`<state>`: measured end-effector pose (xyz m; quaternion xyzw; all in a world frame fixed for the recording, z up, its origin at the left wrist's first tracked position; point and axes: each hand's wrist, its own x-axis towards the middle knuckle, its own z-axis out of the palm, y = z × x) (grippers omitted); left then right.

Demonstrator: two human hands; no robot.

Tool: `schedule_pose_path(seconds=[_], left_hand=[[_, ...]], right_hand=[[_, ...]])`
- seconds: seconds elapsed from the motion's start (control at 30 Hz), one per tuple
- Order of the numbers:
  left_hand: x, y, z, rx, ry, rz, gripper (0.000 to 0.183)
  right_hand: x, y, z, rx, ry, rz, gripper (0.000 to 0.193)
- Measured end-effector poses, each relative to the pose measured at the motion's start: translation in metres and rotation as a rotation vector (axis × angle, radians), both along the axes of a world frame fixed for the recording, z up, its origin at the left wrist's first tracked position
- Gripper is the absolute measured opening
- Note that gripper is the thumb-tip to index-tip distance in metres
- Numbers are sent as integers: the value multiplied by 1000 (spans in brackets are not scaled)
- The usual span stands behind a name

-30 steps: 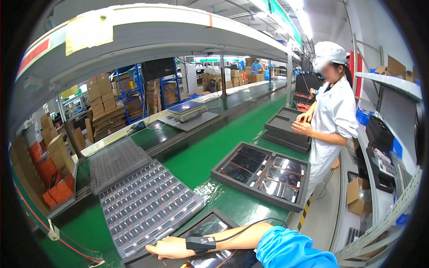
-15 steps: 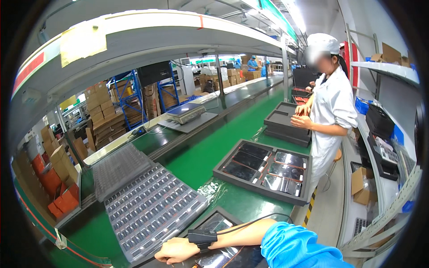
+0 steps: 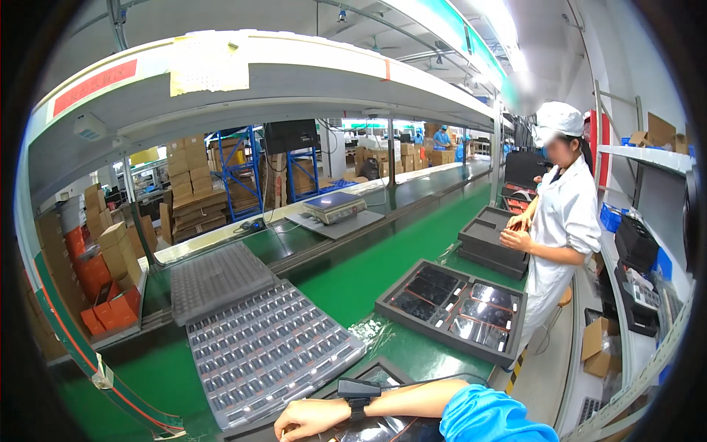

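Note:
My right hand (image 3: 313, 418) reaches in from the lower right in a blue sleeve, a black device strapped at its wrist. Its fingers are curled together at the lower edge; whatever they hold, if anything, is hidden. Beneath the forearm lies a dark foam tray (image 3: 379, 370) with flat black glass-faced panels, partly covered by the arm. Beside the hand, a grey plastic tray (image 3: 272, 353) holds rows of small dark parts in its pockets. My left hand is not in view.
A foam tray (image 3: 389, 300) with several black panels lies to the right on the green bench (image 3: 324, 287). Farther back, a co-worker (image 3: 563, 199) in white stands by stacked foam trays (image 3: 482, 234). An empty pocketed tray (image 3: 221, 276) and a scale (image 3: 335, 208) are farther left. Shelving overhangs the bench.
The view has tilted up and turned left, so the bench items sit lower and farther right. My right hand stays over the near tray, fingers still curled.

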<state>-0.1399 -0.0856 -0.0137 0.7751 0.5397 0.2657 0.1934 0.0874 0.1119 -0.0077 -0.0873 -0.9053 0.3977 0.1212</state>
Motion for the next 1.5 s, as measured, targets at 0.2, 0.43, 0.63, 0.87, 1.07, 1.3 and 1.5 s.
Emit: schedule_pose_path(seconds=[0.2,0.43,0.63,0.87,1.07,1.3,1.5], left_hand=[[1,-2,2,5,-20,2,43],[2,-5,7,-33,3,13,42],[3,-4,7,6,-70,-30,42],[-12,10,-13,-113,-28,-97,51],[-15,4,-17,-15,-48,-84,51],[-19,4,-24,67,-32,-105,50],[-15,2,-19,36,-54,-101,45]], right_hand=[[-3,-5,-12,284,138,15,24],[-4,-4,-14,276,160,29,21],[-1,6,-8,241,298,-13,34],[3,-34,27,176,445,-120,12],[-4,-66,40,215,410,-95,19],[-18,-87,39,134,353,-75,19],[-23,-93,27,283,395,64,20]])
